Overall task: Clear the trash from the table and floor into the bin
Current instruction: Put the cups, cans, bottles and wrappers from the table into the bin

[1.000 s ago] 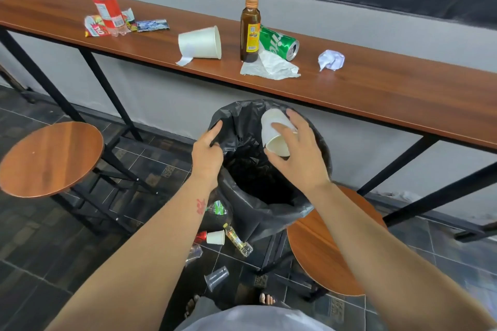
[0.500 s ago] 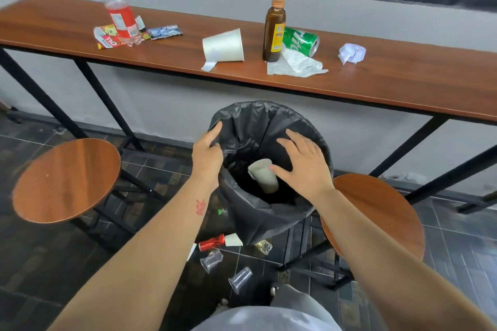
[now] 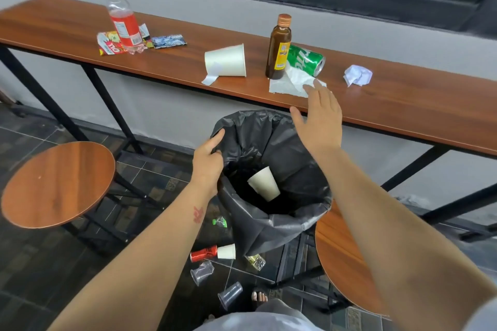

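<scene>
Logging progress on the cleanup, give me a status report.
Left hand grips bin bag rim. Right hand open, empty, near tissue. One paper cup binned. Nothing in the way.

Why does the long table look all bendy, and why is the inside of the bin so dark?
Head view: the wide-angle lens curves the table edge, so it bows though it is really straight. Head view: the bin has a black liner and its bottom lies in shadow, so only the white paper cup shows. Head view: the round stool has a soft pale shine.
</scene>
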`<state>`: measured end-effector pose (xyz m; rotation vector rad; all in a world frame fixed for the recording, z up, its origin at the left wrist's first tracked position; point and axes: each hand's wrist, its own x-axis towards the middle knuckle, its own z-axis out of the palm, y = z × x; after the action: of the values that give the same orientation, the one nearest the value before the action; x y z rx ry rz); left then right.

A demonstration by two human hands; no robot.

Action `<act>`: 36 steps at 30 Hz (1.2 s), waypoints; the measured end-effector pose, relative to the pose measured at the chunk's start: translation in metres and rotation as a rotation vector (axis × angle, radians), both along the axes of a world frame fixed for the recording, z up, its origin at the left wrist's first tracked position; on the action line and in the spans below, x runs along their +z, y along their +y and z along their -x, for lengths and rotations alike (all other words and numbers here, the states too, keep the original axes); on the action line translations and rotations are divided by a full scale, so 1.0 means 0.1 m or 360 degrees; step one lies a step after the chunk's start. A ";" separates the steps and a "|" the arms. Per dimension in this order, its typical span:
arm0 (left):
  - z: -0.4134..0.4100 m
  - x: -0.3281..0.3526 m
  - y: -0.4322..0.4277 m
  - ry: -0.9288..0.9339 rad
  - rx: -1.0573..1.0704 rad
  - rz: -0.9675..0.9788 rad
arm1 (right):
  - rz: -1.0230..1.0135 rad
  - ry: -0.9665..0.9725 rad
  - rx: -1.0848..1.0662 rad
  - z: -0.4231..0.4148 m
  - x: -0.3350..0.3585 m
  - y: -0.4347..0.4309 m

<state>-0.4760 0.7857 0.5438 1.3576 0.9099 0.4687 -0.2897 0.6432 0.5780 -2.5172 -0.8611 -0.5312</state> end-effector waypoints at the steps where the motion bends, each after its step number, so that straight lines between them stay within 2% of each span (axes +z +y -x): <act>1: -0.03 -0.01 0.02 0.0002 0.0003 -0.0005 | -0.0045 -0.0013 -0.0042 -0.10 0.03 0.04; 5: -0.16 -0.03 0.06 0.0026 0.0011 0.0011 | -0.0135 0.0029 -0.0326 -0.46 0.12 0.07; 9: -0.29 -0.03 0.07 0.0071 0.0009 0.0019 | -0.0061 0.0106 -0.0482 -0.76 0.13 -0.06; 15: -0.49 -0.02 0.00 0.0131 0.0012 0.0021 | 0.0025 0.0220 -0.0539 -1.11 0.17 -0.16; 21: -0.63 -0.04 -0.06 0.0151 0.0034 0.0024 | 0.0032 0.0524 -0.0484 -1.36 0.13 -0.17; 27: -0.64 0.00 -0.11 0.0162 0.0046 0.0022 | -0.0158 0.0430 -0.0398 -1.24 0.17 -0.20; 30: -0.59 0.00 -0.12 0.0138 0.0041 0.0009 | -0.0366 0.0240 -0.0323 -1.07 0.18 -0.24; 33: -0.54 -0.03 -0.12 0.0120 0.0053 0.0028 | -0.0539 -0.0083 -0.0036 -0.68 0.16 -0.27; 36: -0.48 -0.04 -0.12 0.0112 0.0087 0.0088 | -0.0447 -0.0204 0.0356 -0.19 -0.01 -0.27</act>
<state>-0.4280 0.7735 0.5401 1.3084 1.0126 0.4368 -0.2708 0.6165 0.5768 -2.1214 -1.0220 -0.6918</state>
